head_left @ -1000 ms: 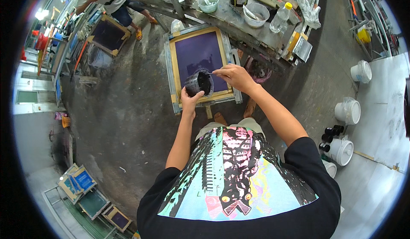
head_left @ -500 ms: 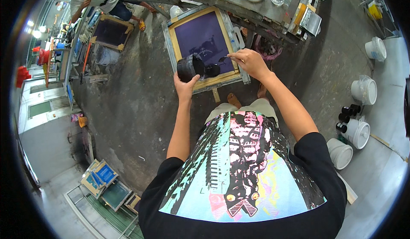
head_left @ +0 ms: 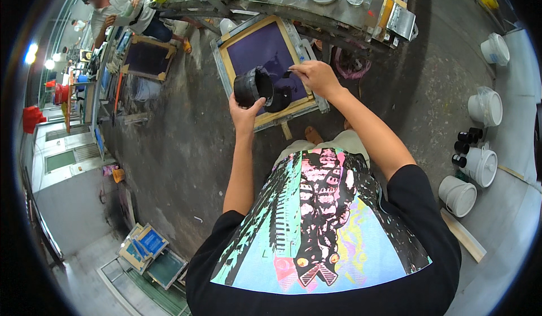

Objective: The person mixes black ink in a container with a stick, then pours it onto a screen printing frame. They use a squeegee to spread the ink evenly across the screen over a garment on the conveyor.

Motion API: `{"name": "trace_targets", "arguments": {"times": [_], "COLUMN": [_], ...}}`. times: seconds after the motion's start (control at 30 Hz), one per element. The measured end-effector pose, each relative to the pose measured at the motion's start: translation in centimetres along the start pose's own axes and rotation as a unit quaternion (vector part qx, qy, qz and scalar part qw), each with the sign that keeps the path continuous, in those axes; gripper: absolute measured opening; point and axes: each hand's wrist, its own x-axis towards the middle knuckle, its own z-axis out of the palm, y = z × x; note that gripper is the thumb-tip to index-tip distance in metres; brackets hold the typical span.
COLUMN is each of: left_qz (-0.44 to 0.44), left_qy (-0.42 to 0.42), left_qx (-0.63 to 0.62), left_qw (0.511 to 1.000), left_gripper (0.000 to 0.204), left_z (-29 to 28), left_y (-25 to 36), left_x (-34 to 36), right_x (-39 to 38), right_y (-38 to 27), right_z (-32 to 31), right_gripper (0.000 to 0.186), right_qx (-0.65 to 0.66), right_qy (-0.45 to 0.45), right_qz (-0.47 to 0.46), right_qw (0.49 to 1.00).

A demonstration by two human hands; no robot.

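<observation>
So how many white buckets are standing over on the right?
4: topmost bucket, plastic-draped bucket below, bucket beside black bottles, lowest bucket; others may be hidden.

Bunch of white plastic lidded buckets [head_left: 485, 107] off to the right, small black cylindrical containers [head_left: 462, 147] crowded by one, plus a pale flat plank [head_left: 463, 236]. Blue-and-tan framed panels [head_left: 150, 241] lower left, beside a dark-green framed panel [head_left: 167, 268]. Person in a white shirt [head_left: 121, 11] upper left.
</observation>
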Motion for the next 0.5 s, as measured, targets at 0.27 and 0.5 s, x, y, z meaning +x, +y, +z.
{"name": "trace_targets", "arguments": {"times": [0.27, 0.5], "left_qz": [-0.019, -0.167], "left_qy": [0.054, 0.054], "left_qx": [-0.01, -0.157], "left_qw": [0.998, 0.972], "left_gripper": [0.077, 0.052], "left_z": [-2.8, -3.0], "left_y": [-2.4, -4.1], "left_x": [0.3, -0.3], "right_x": [2.5, 3.3], "right_y": [-1.3, -0.9], "right_z": [4.0, 5.8], "right_gripper": [0.019, 0.02], "right_qx": [-0.013, -0.004], "right_qy": [-0.045, -0.096], "right_qz": [-0.038, -0.074], "right_qw": [0.998, 0.993]}}
